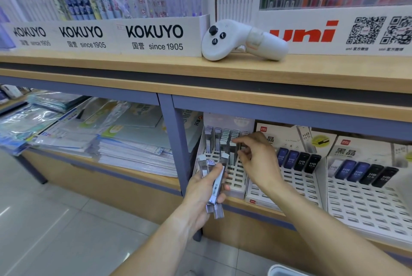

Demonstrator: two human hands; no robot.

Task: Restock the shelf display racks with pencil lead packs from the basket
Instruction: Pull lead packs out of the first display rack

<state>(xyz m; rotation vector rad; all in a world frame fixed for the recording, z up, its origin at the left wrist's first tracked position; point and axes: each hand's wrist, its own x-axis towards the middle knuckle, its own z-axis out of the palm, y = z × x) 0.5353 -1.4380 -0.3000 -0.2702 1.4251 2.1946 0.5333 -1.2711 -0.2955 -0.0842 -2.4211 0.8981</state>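
My left hand (201,188) grips a bundle of several clear pencil lead packs (215,186) in front of the lower shelf. Just behind it stands a white slotted display rack (236,176) with rows of grey-capped lead packs (225,139) in its back slots. My right hand (256,157) reaches over that rack, thumb and forefinger pinching the top of one pack (233,149) standing in a slot. A white basket rim (283,270) shows at the bottom edge.
Two more slotted racks (296,186) (367,204) with blue and black HB 0.5 packs sit to the right. Stacked plastic-wrapped notebooks (107,139) fill the left bay. A white handheld controller (240,39) lies on the upper shelf. A blue post (176,142) divides the bays.
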